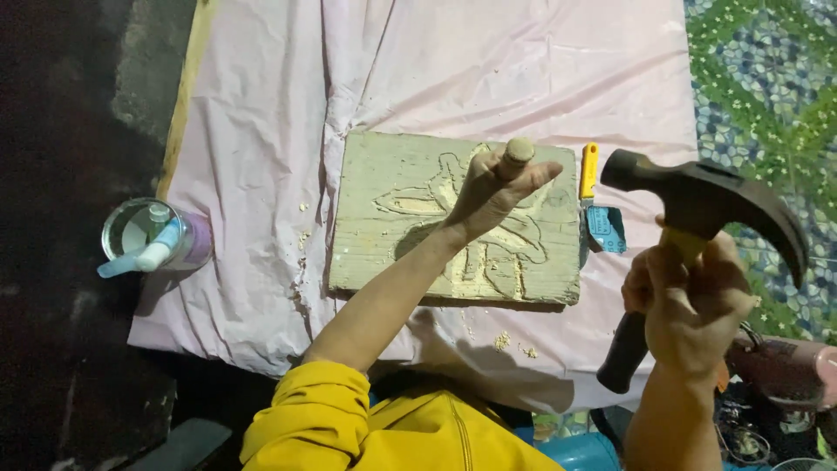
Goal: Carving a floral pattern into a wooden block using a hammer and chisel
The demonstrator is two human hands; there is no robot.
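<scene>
A flat wooden board with a carved flower outline lies on a pale pink sheet. My left hand is over the board's middle, gripping a wooden-handled chisel that stands upright on the carving. My right hand holds a claw hammer by its yellow and black handle, raised to the right of the board, with the dark head above the board's right edge. My sleeve is yellow.
A small tool with an orange handle and blue blade lies just right of the board. A clear cup with a purple base stands at the left. Wood chips are scattered near the board. A patterned green and blue mat lies at the right.
</scene>
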